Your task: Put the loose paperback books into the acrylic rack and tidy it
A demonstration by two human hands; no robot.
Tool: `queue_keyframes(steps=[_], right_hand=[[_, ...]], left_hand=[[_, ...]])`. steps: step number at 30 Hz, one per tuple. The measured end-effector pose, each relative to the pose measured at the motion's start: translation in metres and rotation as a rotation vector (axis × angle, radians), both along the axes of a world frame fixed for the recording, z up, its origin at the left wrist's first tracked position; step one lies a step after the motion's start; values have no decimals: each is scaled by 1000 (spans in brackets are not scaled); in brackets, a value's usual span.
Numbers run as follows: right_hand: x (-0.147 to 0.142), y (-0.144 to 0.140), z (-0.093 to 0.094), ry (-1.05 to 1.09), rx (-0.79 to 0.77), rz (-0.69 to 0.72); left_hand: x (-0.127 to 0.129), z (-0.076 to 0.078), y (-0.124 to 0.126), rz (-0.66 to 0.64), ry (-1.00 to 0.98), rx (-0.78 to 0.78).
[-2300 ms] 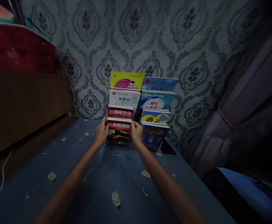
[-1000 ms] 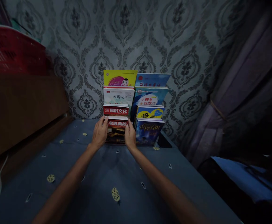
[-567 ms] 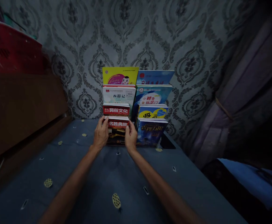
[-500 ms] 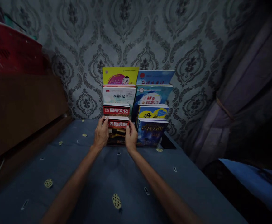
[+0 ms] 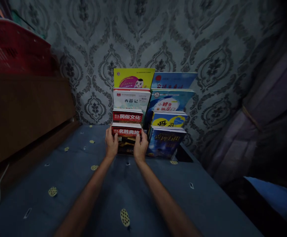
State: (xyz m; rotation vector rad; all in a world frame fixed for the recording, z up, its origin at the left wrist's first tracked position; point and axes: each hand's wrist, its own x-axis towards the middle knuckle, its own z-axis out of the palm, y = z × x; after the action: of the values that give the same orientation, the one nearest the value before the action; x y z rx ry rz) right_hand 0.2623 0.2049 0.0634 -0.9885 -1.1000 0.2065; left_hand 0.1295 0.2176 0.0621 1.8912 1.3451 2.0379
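Two columns of books stand in stepped rows against the wall. My left hand grips the left edge of the front-left book, its thumb on the cover. On the right edge of that same book, my right hand is closed in a similar hold. The cover has a red title band above a dark picture. Directly behind it are another red-banded book, a white book and a yellow book. Beside my right hand stands a dark blue book, the front one of the right column.
Behind the right column's front book rise a yellow-and-blue book, a teal book and a blue book. A patterned blue sheet covers the surface. Brown wooden furniture with a red basket is left; a curtain hangs right.
My left hand has slid from the book's upper left corner down its side, and its thumb now lies on the cover. The view has shifted, so the books appear further right.
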Motion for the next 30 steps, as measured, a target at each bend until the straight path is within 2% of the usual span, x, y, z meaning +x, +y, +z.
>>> queue_keyframes(steps=[22,26,30], right_hand=[[-1,-1,1,-5,1,-26],[1,-2,1,-27,7,-2],[0,-5,3,-23,-10,8]], left_hand=[[-7,-1,2,-1,43,17],[-5,4,-3,-28,56,18],[-1,12,-12,54,177,48]])
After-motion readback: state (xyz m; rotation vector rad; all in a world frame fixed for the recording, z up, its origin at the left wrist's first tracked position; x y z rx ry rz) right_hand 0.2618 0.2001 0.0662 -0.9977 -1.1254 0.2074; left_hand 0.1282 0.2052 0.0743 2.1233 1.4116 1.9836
